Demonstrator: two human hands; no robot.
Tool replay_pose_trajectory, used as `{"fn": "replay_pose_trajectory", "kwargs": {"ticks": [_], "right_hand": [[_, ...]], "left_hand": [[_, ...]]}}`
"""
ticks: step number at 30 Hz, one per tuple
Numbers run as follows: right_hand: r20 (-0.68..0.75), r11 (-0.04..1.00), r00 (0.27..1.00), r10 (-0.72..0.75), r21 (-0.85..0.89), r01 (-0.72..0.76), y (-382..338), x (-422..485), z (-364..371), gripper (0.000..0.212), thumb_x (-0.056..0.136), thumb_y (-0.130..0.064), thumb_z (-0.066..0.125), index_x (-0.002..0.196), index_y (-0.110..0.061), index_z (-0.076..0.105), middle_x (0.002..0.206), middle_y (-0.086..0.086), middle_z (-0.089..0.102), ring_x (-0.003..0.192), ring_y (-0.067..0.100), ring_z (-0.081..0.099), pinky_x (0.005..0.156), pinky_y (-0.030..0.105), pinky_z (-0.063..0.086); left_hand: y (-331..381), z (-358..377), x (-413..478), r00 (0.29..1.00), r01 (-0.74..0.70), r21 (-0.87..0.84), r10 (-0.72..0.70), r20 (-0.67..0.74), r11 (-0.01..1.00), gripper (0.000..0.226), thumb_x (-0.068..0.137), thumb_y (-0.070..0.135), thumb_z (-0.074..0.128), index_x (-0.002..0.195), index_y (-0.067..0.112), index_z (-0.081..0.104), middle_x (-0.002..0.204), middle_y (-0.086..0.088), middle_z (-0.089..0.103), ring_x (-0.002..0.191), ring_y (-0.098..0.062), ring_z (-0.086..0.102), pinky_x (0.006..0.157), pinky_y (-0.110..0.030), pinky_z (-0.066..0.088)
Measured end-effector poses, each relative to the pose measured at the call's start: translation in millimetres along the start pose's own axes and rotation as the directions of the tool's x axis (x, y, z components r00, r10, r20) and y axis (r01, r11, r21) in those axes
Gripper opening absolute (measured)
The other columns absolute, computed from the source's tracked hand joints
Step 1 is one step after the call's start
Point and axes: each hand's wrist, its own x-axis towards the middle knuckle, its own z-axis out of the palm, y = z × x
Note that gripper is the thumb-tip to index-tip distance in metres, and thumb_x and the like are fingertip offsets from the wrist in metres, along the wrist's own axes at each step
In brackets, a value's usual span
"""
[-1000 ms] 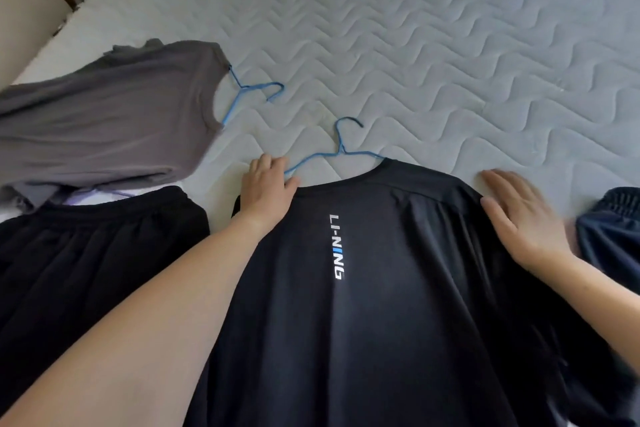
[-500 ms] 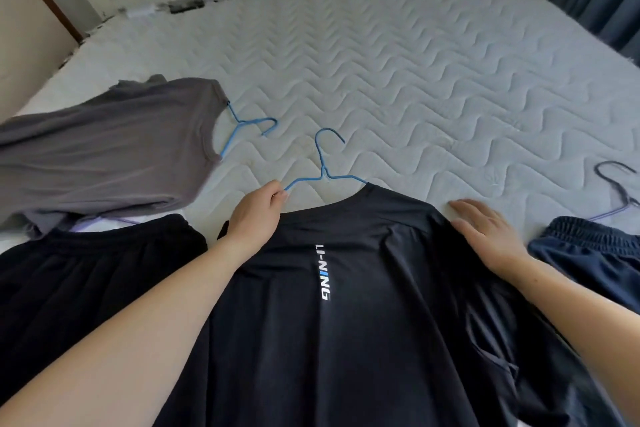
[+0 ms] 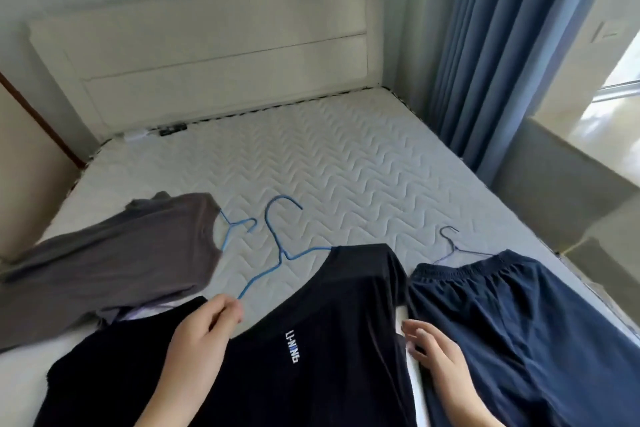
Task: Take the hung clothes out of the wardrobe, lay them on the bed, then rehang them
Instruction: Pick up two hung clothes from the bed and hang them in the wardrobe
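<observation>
A black T-shirt (image 3: 329, 340) with a white logo lies at the near edge of the bed (image 3: 346, 166). Its blue wire hanger (image 3: 282, 246) sticks out at the collar, one arm bare and tilted up to the left. My left hand (image 3: 204, 333) pinches the shirt's left shoulder and the end of that bare hanger arm. My right hand (image 3: 429, 354) rests with fingers spread at the shirt's right edge, holding nothing. A grey T-shirt (image 3: 114, 260) on a blue hanger (image 3: 235, 225) lies to the left. Navy shorts (image 3: 512, 322) on a dark hanger (image 3: 457, 246) lie to the right.
A dark garment (image 3: 114, 364) lies under the black shirt at the lower left. A cream headboard (image 3: 225, 55) stands behind the bed. Blue curtains (image 3: 502, 45) and a window ledge (image 3: 571, 184) are on the right. A wall edge (image 3: 27, 166) borders the bed's left side.
The view has tilted up toward the headboard. My left hand has pulled the black shirt's left shoulder off the hanger arm, which now shows bare. My right hand slid down the shirt's right side.
</observation>
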Motion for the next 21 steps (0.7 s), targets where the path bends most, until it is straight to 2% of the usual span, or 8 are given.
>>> {"fn": "replay_pose_trajectory", "kwargs": {"ticks": [2, 4, 7, 10, 12, 15, 18, 21], "right_hand": [[0.015, 0.999, 0.999, 0.028, 0.031, -0.029, -29.3, -60.4, -16.4, 0.031, 0.098, -0.004, 0.044, 0.094, -0.01, 0.074, 0.094, 0.009, 0.075, 0.093, 0.021, 0.067, 0.084, 0.036, 0.053], [0.047, 0.998, 0.998, 0.036, 0.043, -0.038, -50.6, -120.6, -33.4, 0.027, 0.098, -0.009, 0.047, 0.096, -0.01, 0.073, 0.095, 0.013, 0.074, 0.093, 0.024, 0.068, 0.081, 0.034, 0.055], [0.055, 0.998, 0.998, 0.044, 0.052, -0.047, -66.4, -203.6, -55.8, 0.024, 0.092, -0.02, 0.051, 0.093, -0.009, 0.072, 0.086, 0.017, 0.071, 0.082, 0.023, 0.068, 0.069, 0.025, 0.053], [0.054, 0.995, 0.994, 0.092, 0.042, -0.095, -61.8, -275.9, -76.2, 0.024, 0.098, -0.012, 0.047, 0.096, -0.002, 0.069, 0.08, 0.015, 0.067, 0.081, 0.025, 0.064, 0.074, 0.033, 0.051], [0.066, 0.991, 0.989, 0.133, 0.021, -0.135, -47.5, -315.3, -91.0, 0.027, 0.099, -0.006, 0.042, 0.097, -0.002, 0.068, 0.081, 0.014, 0.067, 0.079, 0.025, 0.063, 0.075, 0.036, 0.05], [0.07, 0.987, 0.984, 0.161, 0.004, -0.162, -27.7, -356.0, -114.0, 0.027, 0.1, -0.007, 0.04, 0.096, -0.004, 0.067, 0.082, 0.014, 0.069, 0.08, 0.026, 0.065, 0.075, 0.038, 0.051], [0.117, 0.976, 0.969, 0.217, 0.012, -0.22, -14.2, -371.9, -130.2, 0.03, 0.101, -0.007, 0.038, 0.095, -0.002, 0.066, 0.084, 0.018, 0.068, 0.078, 0.028, 0.065, 0.072, 0.035, 0.052], [0.22, 0.977, 0.952, 0.212, -0.035, -0.21, -12.0, -373.9, -144.7, 0.029, 0.1, -0.007, 0.039, 0.096, 0.0, 0.066, 0.082, 0.016, 0.068, 0.076, 0.027, 0.064, 0.072, 0.035, 0.051]], "left_hand": [[39.0, -32.1, -45.3, 1.0, -0.009, -0.054, 0.007, -0.028, 0.999, 0.022, 0.092, 0.019, 0.057, 0.071, 0.015, 0.062, 0.073, -0.008, 0.06, 0.061, -0.008, 0.049, 0.059, -0.015, 0.037], [67.6, -60.3, -92.6, 0.999, -0.025, -0.096, 0.023, -0.029, 0.995, 0.023, 0.093, 0.018, 0.055, 0.072, 0.013, 0.059, 0.057, -0.006, 0.047, 0.06, -0.014, 0.044, 0.06, -0.023, 0.034], [90.2, -95.2, -165.0, 1.0, 0.01, -0.202, -0.014, -0.02, 0.979, 0.026, 0.093, 0.022, 0.055, 0.07, 0.01, 0.056, 0.06, -0.007, 0.037, 0.063, -0.019, 0.036, 0.066, -0.033, 0.029], [101.0, -122.8, -240.1, 0.997, 0.07, -0.318, -0.08, -0.019, 0.946, 0.028, 0.08, 0.033, 0.058, 0.065, 0.009, 0.055, 0.064, -0.01, 0.035, 0.058, -0.015, 0.031, 0.062, -0.036, 0.025], [97.8, -132.9, -288.1, 0.995, 0.088, -0.336, -0.1, -0.02, 0.938, 0.026, 0.086, 0.023, 0.052, 0.065, 0.008, 0.052, 0.063, -0.009, 0.034, 0.059, -0.018, 0.028, 0.06, -0.036, 0.022], [93.1, -136.0, -355.2, 0.983, 0.096, -0.313, -0.14, -0.121, 0.945, 0.028, 0.091, 0.012, 0.047, 0.064, 0.008, 0.047, 0.058, -0.003, 0.034, 0.063, -0.021, 0.027, 0.061, -0.035, 0.021], [93.0, -141.5, -406.2, 0.948, 0.081, -0.363, -0.184, -0.261, 0.928, 0.028, 0.09, 0.014, 0.049, 0.063, 0.008, 0.046, 0.05, 0.007, 0.036, 0.059, -0.018, 0.028, 0.06, -0.034, 0.02], [104.6, -144.0, -447.3, 0.893, 0.013, -0.427, -0.202, -0.402, 0.904, 0.028, 0.09, 0.02, 0.049, 0.063, 0.011, 0.049, 0.049, 0.008, 0.037, 0.057, -0.017, 0.025, 0.064, -0.041, 0.013]]}}
